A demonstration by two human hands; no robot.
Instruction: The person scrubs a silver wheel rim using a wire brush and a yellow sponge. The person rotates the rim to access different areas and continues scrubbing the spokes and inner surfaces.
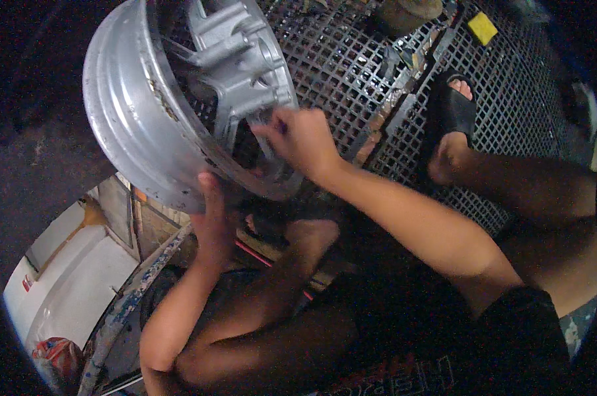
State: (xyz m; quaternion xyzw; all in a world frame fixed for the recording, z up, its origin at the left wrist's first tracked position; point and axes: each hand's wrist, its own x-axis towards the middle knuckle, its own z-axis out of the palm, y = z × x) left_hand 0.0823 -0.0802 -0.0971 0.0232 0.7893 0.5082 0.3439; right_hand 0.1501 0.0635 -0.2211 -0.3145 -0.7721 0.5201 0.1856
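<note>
A silver alloy wheel rim (123, 99) stands tilted in front of me, its spoked side turned to the right. Dark chips and marks show along its lip. My left hand (214, 218) grips the lower edge, thumb on the outside; its other fingers are mostly hidden. My right hand (305, 142) is closed at the near side of the spokes, its fingers pinched together by the inner face. Whatever may be between those fingers is blurred and too small to make out.
Beneath the wheel lies a dark floor grating (338, 86). A yellow sponge (483, 28) and a round container (409, 13) are at the far right. My foot in a black slipper (452, 102) rests on the grating. A white panel (74, 284) and a red plastic bag (57, 356) are at left.
</note>
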